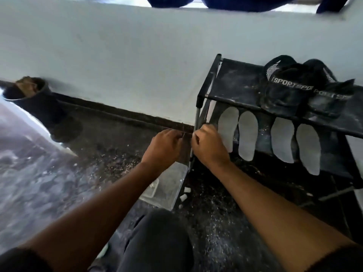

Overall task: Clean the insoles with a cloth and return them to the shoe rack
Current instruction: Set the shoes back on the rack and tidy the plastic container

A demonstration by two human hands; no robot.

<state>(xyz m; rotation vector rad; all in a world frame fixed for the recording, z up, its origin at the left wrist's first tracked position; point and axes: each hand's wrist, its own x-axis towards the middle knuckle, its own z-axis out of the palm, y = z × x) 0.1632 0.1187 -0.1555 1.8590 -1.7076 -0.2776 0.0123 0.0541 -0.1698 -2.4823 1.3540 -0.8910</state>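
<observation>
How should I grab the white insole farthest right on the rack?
Pinch the lower tip of the far-right flat white insole, coming from the front. That end hangs off the black shoe rack's middle shelf, free underneath; the top shelf and black slippers cover its upper end.

"SPORT" repeats in white on black shoes' (306,89) bands, top shelf; rest blurred.

Shoe rack (231,99) is looking black with pale dusty smears all over it. Four insoles (247,135) are showing plain light grey, no pattern. The slippers (290,91) up top are sporting black with white "SPORT" lettering and white diagonal stripes. Wall (127,55) is coming across pale blue-white, floor (110,154) is reading dark and speckled with light flecks.
</observation>
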